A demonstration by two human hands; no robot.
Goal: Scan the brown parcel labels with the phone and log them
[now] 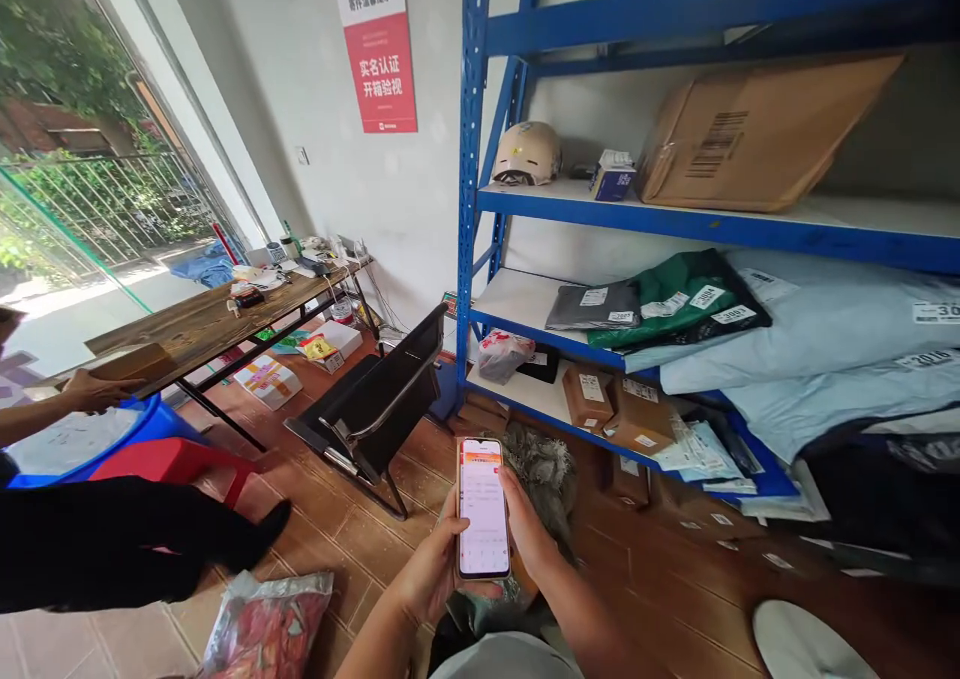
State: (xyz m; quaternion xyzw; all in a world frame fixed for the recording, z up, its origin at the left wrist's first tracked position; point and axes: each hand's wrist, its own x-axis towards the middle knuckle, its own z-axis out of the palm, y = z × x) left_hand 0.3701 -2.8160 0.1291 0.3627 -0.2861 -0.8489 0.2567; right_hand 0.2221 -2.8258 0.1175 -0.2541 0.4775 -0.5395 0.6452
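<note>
Both my hands hold a smartphone (484, 507) upright at the bottom centre, its lit screen facing me. My left hand (431, 564) cups the phone's left edge and underside. My right hand (527, 531) grips the right edge, thumb near the screen. Under the phone lies a grey furry bundle (544, 469) on the brick-tile floor. To the right stands a blue metal shelf rack (472, 199) with parcels: grey and green mailer bags (660, 304), small cardboard boxes (615, 404), pale blue bags (817, 344), a large flat carton (757, 134) and a helmet (527, 154).
Another person sits at the left: dark trouser leg (112, 544), a hand (94, 392) on a box at a wooden table (202, 324). A black folding chair (379, 399) stands mid-floor. A patterned plastic bag (266, 624) lies near my knees. Parcels sit under the table.
</note>
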